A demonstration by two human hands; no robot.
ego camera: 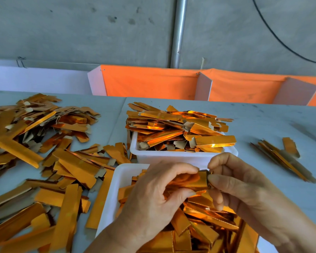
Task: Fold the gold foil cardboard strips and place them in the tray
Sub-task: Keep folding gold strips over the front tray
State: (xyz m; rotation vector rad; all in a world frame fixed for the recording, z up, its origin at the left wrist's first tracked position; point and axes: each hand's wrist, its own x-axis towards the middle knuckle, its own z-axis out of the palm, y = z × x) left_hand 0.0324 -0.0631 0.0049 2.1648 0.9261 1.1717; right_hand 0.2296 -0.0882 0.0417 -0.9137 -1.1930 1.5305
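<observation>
Both hands were busy with one gold strip (192, 179), held just above the near tray (115, 181). The left hand (157, 196) had its fingers curled over the strip's top and its thumb under it, so it was pinching the strip. The right hand (233, 183) pinched the strip's right end between thumb and first finger, and that end looked bent up a little. So the folding step seemed to be going on, and the strip was not yet in a tray.

From the hands, the near tray sat right below at 6 o'clock, already holding many shiny strips. A far tray (171, 156) stood at 12 o'clock, touching or almost touching the near one, and it was heaped over its rim. A big loose pile of strips (44, 152) lay on the table (263, 125) at 9 to 10 o'clock. A small bunch of strips (283, 157) lay apart at 2 to 3 o'clock.

Next, the fold likely needed a firm press along the crease. Then the hands needed to let the strip drop into the tray below. After that, a new strip from the pile on the left would be wanted.
</observation>
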